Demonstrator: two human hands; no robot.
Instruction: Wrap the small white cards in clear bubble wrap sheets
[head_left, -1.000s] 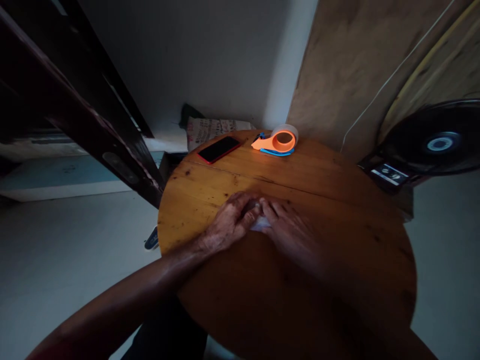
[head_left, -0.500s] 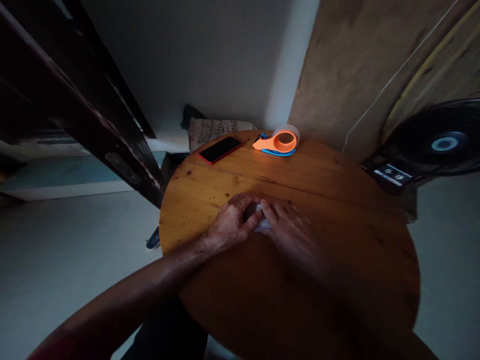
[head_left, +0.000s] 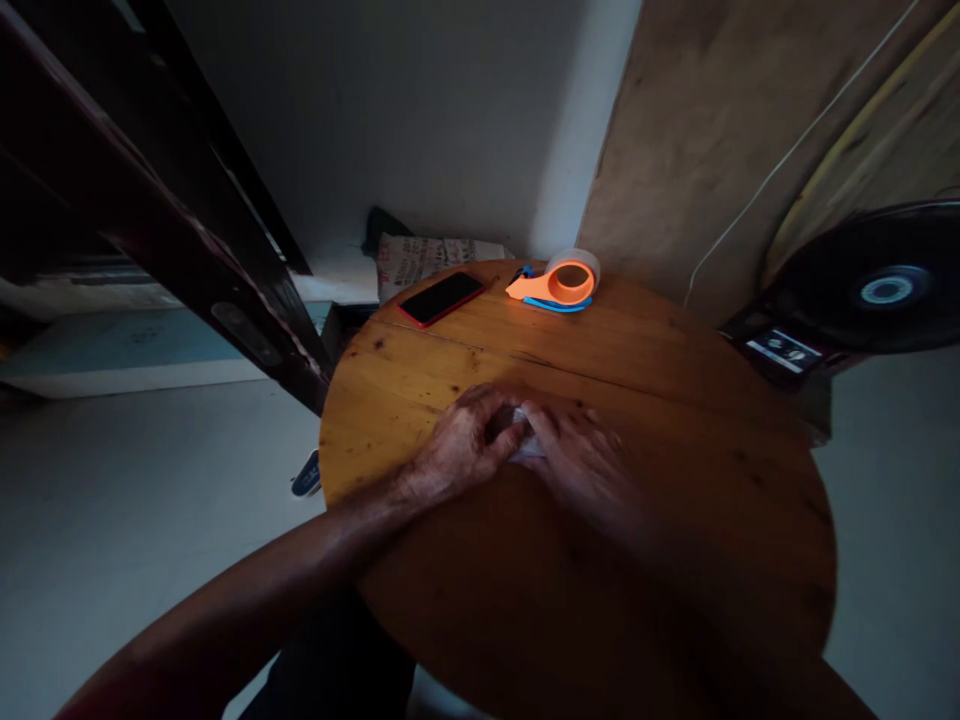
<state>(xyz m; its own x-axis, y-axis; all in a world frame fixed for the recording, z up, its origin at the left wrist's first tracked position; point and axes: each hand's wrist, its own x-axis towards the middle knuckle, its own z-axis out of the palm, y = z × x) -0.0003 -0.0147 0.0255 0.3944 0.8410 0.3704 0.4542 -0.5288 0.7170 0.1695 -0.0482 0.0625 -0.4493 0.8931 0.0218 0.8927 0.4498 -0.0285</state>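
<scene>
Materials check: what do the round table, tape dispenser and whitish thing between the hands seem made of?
Round table: wood, apparently varnished, given knots and sheen.
Tape dispenser: probably smooth plastic, by its even, bright orange.
Whitish thing: perhaps thin plastic or paper, being pale; mostly hidden.

Free tabletop [head_left: 487, 350], phone [head_left: 442, 299] and tape dispenser [head_left: 553, 287] beyond

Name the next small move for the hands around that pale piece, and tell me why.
I'd probably lift the right hand slightly, with the left hand steadying the pale piece over the table. Both hands close in around it and hide most of it, so its shape and edges are hard to judge; only a small part shows between them.
</scene>
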